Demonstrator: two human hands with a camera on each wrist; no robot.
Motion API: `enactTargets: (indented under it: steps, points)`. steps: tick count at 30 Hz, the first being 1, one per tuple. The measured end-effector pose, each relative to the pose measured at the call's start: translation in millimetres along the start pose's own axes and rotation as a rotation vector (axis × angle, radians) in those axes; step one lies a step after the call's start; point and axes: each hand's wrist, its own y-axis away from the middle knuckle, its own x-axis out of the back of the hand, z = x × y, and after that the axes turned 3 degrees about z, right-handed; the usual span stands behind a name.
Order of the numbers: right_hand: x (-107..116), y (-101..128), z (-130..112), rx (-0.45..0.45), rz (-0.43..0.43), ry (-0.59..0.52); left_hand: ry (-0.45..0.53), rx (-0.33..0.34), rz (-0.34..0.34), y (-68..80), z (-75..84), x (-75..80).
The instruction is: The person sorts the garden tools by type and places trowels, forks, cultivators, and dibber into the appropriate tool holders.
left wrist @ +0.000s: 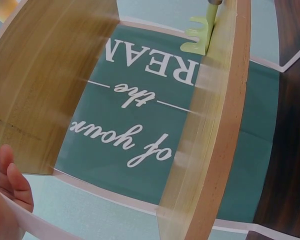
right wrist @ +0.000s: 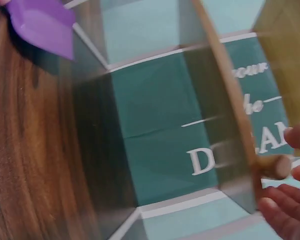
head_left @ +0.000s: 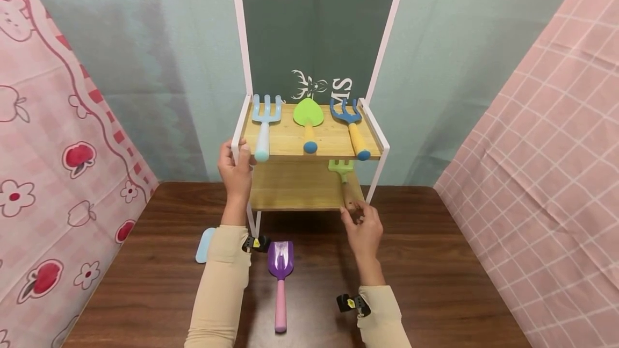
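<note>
My left hand grips the white side frame of a two-tier wooden rack at its upper left corner. At the lower shelf's front right, my right hand has its thumb and fingers spread around the handle end of a light green toy rake. That rake lies on the lower shelf, tines to the back. On the top shelf lie a light blue fork, a green leaf-shaped trowel with a yellow handle, and a dark blue rake with a yellow handle.
A purple shovel with a pink handle lies on the dark wooden table between the forearms. Beside the left sleeve shows part of a light blue piece. Behind the rack hangs a green lettered panel; patterned pink cloths flank the table.
</note>
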Motion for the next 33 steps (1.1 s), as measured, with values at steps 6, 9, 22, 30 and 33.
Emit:
enactTargets:
  steps: [6, 9, 22, 30, 33]
  points:
    - [19.6, -5.3, -7.8, -0.067, -0.206, -0.014, 0.02, 0.001, -0.016, 1.7, 12.8, -3.2]
    - [27.2, -9.6, -12.3, -0.087, -0.297, -0.013, 0.024, 0.0, -0.019, 1.4, 12.5, -3.3]
    - [59.0, -35.4, -23.8, 0.028, -0.628, 0.05, 0.013, 0.024, -0.016, 3.0, 13.7, -3.5]
    - [70.6, -56.3, -26.5, 0.087, -0.766, 0.077, 0.01, 0.017, -0.011, 2.3, 14.1, -3.5]
    - [75.2, -64.0, -28.2, 0.086, -0.804, 0.084, 0.009, 0.016, -0.01, 2.3, 13.9, -3.0]
